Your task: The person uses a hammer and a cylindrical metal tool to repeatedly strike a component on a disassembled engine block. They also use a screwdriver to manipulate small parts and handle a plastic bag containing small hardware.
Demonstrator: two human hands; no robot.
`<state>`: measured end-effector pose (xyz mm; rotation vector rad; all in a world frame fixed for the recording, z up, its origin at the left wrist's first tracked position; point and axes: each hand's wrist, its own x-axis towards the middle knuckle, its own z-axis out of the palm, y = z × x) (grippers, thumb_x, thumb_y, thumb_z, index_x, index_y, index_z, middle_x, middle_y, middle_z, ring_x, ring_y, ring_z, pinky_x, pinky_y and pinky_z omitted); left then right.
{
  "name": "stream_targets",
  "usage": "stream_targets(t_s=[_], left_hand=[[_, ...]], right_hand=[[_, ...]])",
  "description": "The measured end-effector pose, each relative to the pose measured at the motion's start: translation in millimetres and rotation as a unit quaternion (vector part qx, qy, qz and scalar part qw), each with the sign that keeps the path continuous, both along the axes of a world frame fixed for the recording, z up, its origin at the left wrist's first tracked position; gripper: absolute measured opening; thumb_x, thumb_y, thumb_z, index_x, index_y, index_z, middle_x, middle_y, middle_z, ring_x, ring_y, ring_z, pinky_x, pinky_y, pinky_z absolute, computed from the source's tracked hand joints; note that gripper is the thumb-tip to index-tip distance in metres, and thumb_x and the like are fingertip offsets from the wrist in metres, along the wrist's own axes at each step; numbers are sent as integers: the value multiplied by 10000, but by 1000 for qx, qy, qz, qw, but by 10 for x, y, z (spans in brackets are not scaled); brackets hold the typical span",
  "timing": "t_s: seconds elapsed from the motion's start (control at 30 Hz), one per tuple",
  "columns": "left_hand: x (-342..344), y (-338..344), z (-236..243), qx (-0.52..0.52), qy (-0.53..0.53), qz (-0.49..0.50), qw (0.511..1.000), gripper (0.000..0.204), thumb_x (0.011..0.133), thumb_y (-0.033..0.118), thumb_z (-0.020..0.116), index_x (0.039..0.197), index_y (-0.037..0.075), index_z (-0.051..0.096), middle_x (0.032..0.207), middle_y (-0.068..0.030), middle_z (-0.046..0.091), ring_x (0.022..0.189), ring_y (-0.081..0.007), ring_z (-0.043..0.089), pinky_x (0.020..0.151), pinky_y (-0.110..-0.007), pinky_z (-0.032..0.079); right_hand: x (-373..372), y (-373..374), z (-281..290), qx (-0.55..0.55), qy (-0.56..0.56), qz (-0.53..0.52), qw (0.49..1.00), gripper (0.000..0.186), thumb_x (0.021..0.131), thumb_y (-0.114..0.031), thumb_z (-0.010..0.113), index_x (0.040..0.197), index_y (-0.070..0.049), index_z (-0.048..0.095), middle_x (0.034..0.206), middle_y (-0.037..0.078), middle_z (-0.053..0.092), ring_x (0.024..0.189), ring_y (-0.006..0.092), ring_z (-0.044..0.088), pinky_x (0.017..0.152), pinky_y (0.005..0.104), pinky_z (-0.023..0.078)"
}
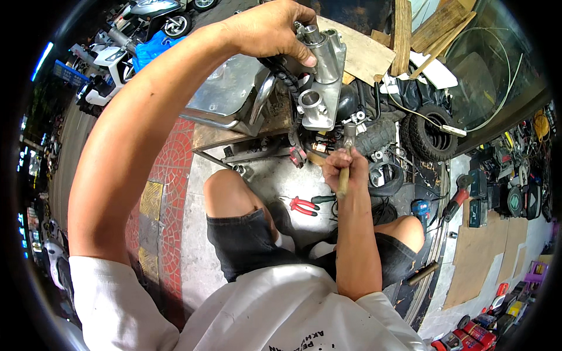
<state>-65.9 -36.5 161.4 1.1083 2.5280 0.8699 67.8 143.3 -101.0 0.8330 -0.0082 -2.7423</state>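
Observation:
A silver metal part point(328, 109), a long plate with round sockets, lies at the edge of a low bench. My left hand point(287, 35) reaches far forward and is closed round a metal cylinder point(326, 61) standing at the far end of the plate. Its thumb presses on the cylinder's side, while the other fingers are partly hidden behind. Nearer to me, a shorter open metal ring point(311, 103) rises from the plate. In my right hand point(351, 167) is a hammer point(344, 180), gripped by its wooden handle. Its head points away from me, apart from the plate.
Red-handled pliers point(304, 206) lie on the floor between my knees. A wooden bench point(234, 136) carries a metal box point(225, 88). Tyres point(430, 131) and wooden planks point(403, 38) are at the right. A blue power tool point(420, 209) sits by my right knee.

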Motion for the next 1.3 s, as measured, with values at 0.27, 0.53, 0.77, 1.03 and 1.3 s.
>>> stream_targets(t_s=[0.27,0.53,0.77,1.03,1.3], left_hand=[[86,-103,-91,5,54,2,999,491,813,108,859,1219,-55,636,996,-114,745,886,-162,718,807,-314,566],[128,-67,-12,9,21,61,998,426,773,116,874,1122,-33,681,912,-108,752,817,-161,699,759,-336,567],[186,-96,52,-9,93,82,992,415,742,141,878,1078,-41,715,949,-181,760,879,-235,731,799,-375,569],[273,-117,-9,-29,178,118,976,495,743,255,875,1109,-41,722,1005,-233,748,976,-356,730,886,-437,559],[324,-101,-29,-259,421,97,864,683,843,677,692,1233,116,699,840,-219,723,867,-429,718,781,-517,575]], right_hand=[[104,-98,526,16,291,182,939,455,1102,-523,372,1128,-146,624,504,-93,383,391,66,330,407,264,298],[-47,-67,586,65,277,170,944,435,1105,-506,372,1120,-151,624,509,-105,386,376,57,349,402,253,322],[151,-54,515,121,216,165,955,408,1091,-481,424,916,-130,536,536,-92,386,409,82,336,417,264,286],[270,2,391,118,194,124,966,361,1090,-398,444,960,-86,569,582,-75,395,446,80,345,446,266,296],[249,-33,303,94,247,120,957,523,1066,-614,395,1046,-134,602,598,-66,381,470,88,316,477,295,301]])
